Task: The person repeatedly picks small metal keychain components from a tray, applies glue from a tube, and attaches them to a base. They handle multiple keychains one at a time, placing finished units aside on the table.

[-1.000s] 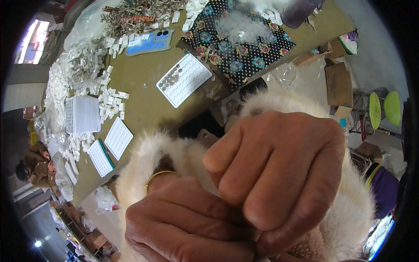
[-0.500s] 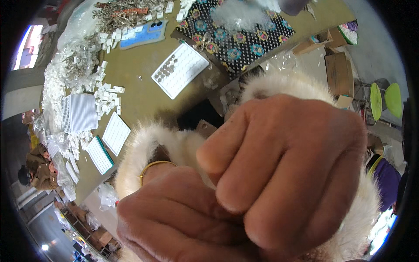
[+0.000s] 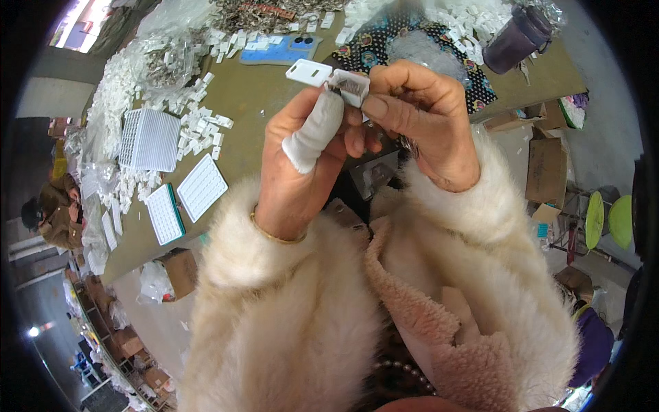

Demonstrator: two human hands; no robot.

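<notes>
A small white plastic case (image 3: 351,84), its lid (image 3: 309,73) swung out to the left, is held up over the table between my two hands. Something metallic shows inside, too small to make out. My left hand (image 3: 296,147) is closed on the case from the left, the thumb wrapped in a white cloth cover (image 3: 317,130). From the right, my right hand (image 3: 439,110) pinches the case's edge between thumb and forefinger. A bit of shiny metal shows beneath the right palm. The lower fingers of both hands are partly hidden.
White tags (image 3: 200,130) lie scattered at left beside a stack of white trays (image 3: 149,140). Two flat trays (image 3: 202,187) sit nearer. Behind are a blue phone case (image 3: 281,51), metal pieces (image 3: 254,15), dotted cloth (image 3: 479,89) and a dark bottle (image 3: 516,40). A person (image 3: 60,211) sits far left.
My hands have moved from close before the camera to farther out over the table. The opened white case now shows between them. The tray with silver discs is now out of sight.
</notes>
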